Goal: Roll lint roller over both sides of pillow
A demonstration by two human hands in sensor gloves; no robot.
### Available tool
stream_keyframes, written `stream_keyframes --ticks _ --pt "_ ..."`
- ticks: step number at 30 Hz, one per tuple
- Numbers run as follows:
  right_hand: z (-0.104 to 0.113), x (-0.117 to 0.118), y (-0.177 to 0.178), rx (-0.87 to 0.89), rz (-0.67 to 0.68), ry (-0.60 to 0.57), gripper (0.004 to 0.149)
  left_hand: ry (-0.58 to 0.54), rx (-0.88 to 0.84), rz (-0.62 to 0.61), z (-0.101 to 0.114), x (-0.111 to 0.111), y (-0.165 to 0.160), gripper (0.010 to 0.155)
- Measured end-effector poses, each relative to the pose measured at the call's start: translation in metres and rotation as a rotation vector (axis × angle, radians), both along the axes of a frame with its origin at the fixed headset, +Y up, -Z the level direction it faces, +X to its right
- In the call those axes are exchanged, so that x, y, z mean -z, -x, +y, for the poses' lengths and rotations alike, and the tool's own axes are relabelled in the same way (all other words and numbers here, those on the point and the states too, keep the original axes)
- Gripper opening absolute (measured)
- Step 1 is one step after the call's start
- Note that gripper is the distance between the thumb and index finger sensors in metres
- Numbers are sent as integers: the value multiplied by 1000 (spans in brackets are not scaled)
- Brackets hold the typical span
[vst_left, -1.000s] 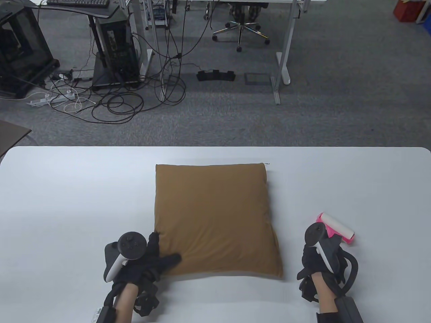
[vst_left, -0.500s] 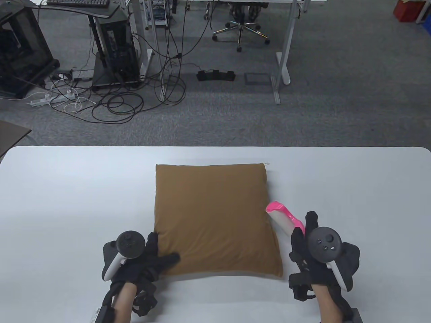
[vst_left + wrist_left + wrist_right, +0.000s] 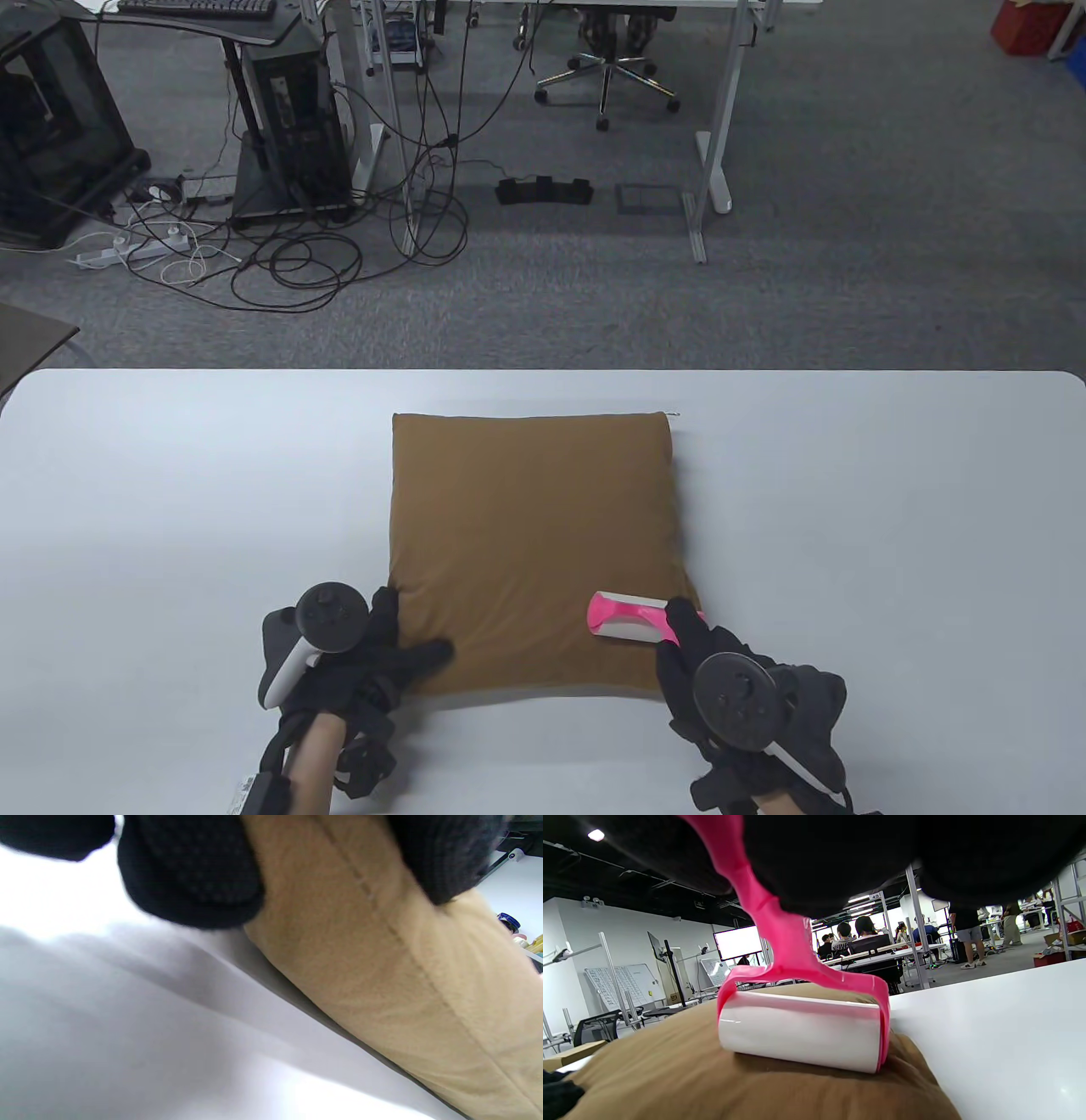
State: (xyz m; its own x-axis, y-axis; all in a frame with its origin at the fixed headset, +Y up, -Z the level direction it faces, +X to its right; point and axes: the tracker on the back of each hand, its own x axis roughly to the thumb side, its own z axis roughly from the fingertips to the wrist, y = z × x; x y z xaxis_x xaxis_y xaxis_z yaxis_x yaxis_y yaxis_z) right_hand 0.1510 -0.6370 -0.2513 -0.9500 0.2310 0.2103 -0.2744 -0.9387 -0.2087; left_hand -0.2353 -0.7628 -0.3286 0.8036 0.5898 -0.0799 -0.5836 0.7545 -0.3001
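A brown pillow (image 3: pixel 534 543) lies flat in the middle of the white table (image 3: pixel 170 509). My left hand (image 3: pixel 386 649) presses on its near left corner, thumb on top; the left wrist view shows the pillow's edge (image 3: pixel 403 984) under my gloved fingers (image 3: pixel 191 874). My right hand (image 3: pixel 704 654) grips the pink handle of the lint roller (image 3: pixel 628 617), and its white roll rests on the pillow's near right part. In the right wrist view the lint roller (image 3: pixel 801 1031) sits on the pillow (image 3: pixel 712 1077) with the pink frame over it.
The table's far edge (image 3: pixel 543 371) lies beyond the pillow. Behind it is carpet with cables (image 3: pixel 288 255), desk legs (image 3: pixel 713 136) and an office chair (image 3: pixel 607 76).
My right hand lifted the lint roller from the table at the right, swung it left, and set its roll down on the pillow's near right part. My left hand has stayed put.
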Motion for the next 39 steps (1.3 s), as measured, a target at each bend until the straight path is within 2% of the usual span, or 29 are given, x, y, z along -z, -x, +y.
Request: stream_keyframes --ticks 8,18,25,29,33,39 --pt "-4 49 16 -49 -114 2 56 -4 -1 1 0 0 -1 108" --pt "-29 139 15 75 -220 183 64 -2 1 -4 0 1 -2 108" --pt "-46 174 10 163 -257 270 63 7 3 -7 1 2 -2 108" --pt "-46 173 8 191 -218 278 62 11 -5 -7 1 2 -2 108" --pt "-37 159 3 222 -156 261 61 13 -3 -8 1 2 -2 108" --pt "-21 119 -8 170 -72 212 59 14 2 -10 1 2 -2 108"
